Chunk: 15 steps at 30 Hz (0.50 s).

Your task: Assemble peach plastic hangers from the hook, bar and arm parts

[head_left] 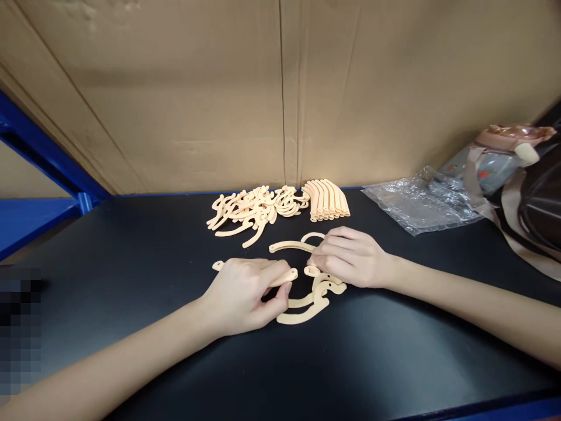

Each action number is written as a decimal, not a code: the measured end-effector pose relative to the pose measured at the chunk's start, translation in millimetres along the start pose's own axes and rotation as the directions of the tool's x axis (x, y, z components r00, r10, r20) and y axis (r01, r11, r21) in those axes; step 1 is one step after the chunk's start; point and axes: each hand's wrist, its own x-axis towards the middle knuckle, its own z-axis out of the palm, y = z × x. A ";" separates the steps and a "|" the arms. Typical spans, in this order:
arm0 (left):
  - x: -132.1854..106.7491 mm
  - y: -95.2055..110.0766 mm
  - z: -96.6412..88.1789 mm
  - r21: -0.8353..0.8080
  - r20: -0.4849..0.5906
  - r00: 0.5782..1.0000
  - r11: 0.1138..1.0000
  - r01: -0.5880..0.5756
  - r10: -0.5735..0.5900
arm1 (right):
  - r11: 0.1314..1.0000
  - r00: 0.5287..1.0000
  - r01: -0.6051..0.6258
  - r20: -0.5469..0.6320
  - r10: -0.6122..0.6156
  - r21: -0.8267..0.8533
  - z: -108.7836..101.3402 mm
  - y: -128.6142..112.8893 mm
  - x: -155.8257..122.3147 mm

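Observation:
My left hand point(249, 292) is closed on a curved beige arm piece point(286, 277), whose holed end sticks out past the thumb. The other end shows beyond the knuckles. My right hand point(350, 257) has its fingers closed over another curved beige arm piece point(289, 245) that reaches out to the left. A rounded beige end point(312, 271) shows under those fingers; which piece it belongs to is hidden. Between the hands, nearer to me, lie two flat beige hook-shaped pieces point(302, 317), partly overlapping, with small dark holes.
On the black table point(175, 368), a loose pile of hook-shaped pieces point(258, 207) lies at the back beside a neat stack of curved arm pieces point(326, 200). Clear plastic bag point(421, 202), strapped bottle point(486, 164) and dark bag point(539, 204) sit right. Cardboard point(197, 105) rises behind.

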 end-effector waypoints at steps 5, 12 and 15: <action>1.7 0.9 -2.8 -0.018 0.017 0.998 0.998 -0.059 0.059 | 1.000 0.999 -0.027 -0.034 0.027 -0.001 -1.9 -0.7 1.1; 3.6 0.9 -6.7 -0.072 0.115 0.989 0.993 -0.089 0.097 | 0.996 0.997 -0.070 -0.037 0.069 -0.048 -1.1 -1.8 -4.2; 2.6 -0.3 -5.1 -0.057 0.096 0.992 0.996 -0.074 0.079 | 0.987 0.989 -0.146 0.016 0.147 -0.063 -0.4 -2.1 -6.8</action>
